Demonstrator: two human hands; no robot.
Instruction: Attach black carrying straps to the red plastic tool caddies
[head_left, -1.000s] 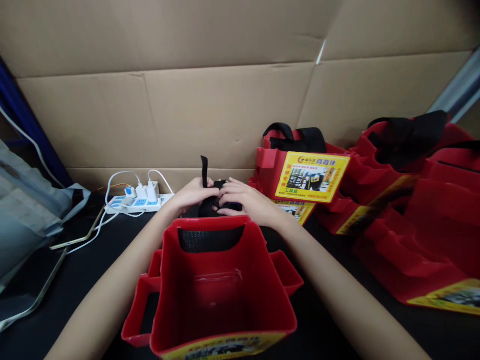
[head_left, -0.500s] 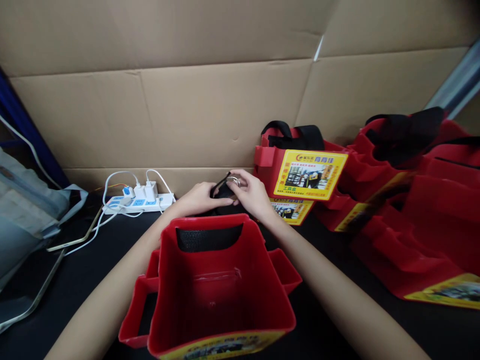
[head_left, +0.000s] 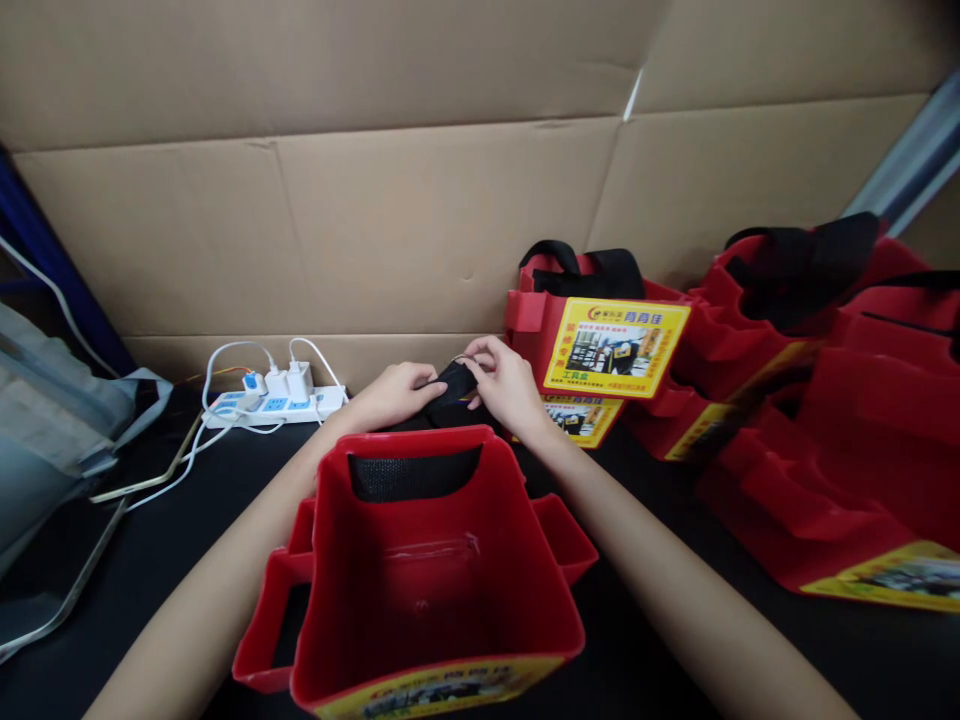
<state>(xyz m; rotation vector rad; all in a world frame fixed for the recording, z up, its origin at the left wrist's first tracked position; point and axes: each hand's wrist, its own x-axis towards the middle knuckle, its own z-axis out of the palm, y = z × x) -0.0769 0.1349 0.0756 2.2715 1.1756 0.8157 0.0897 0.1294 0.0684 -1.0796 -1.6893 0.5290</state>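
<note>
An open red tool bag (head_left: 427, 590) with side pockets and a yellow label stands right in front of me on the dark table. Behind its far rim, my left hand (head_left: 394, 392) and my right hand (head_left: 504, 385) meet, both closed on the bag's black strap (head_left: 456, 380). The fingers of each hand pinch the strap between them. A black mesh pocket shows inside the bag's far wall.
More red tool bags (head_left: 592, 340) with yellow labels and black handles lie in a pile at the right (head_left: 825, 400). A white power strip (head_left: 274, 403) with plugs and cables sits at the left, near grey bags (head_left: 52, 430). A cardboard wall (head_left: 420, 200) stands behind.
The strap end that stood upright a second ago has been folded down between my hands. My right hand has shifted slightly right and a metal ring seen half a second ago is hidden.
</note>
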